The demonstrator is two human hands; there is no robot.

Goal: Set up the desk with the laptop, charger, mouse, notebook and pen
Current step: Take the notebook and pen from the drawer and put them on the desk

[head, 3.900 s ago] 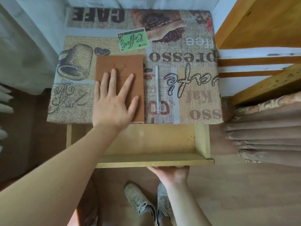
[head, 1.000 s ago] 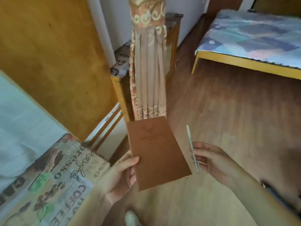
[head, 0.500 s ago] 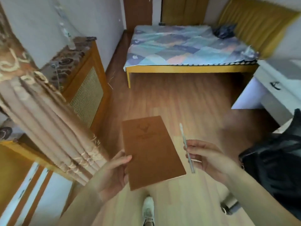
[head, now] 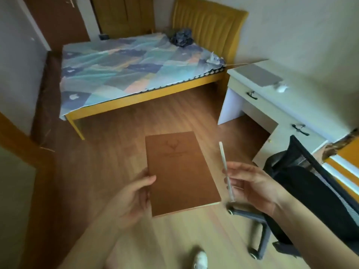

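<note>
Left hand [head: 134, 199] grips notebook [head: 180, 171] edge; right hand [head: 252, 187] pinches pen [head: 225, 167]; desk [head: 260, 105] well apart

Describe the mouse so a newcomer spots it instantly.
Find the white desk to the right of the bed. On its top lies a flat grey laptop; the mouse is the small rounded white lump just beside the laptop's near right corner.

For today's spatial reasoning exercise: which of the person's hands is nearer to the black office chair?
Right. The right hand, pinching the pen, is just beside the black office chair. The left hand grips the notebook farther off, with the notebook between it and the chair.
</note>
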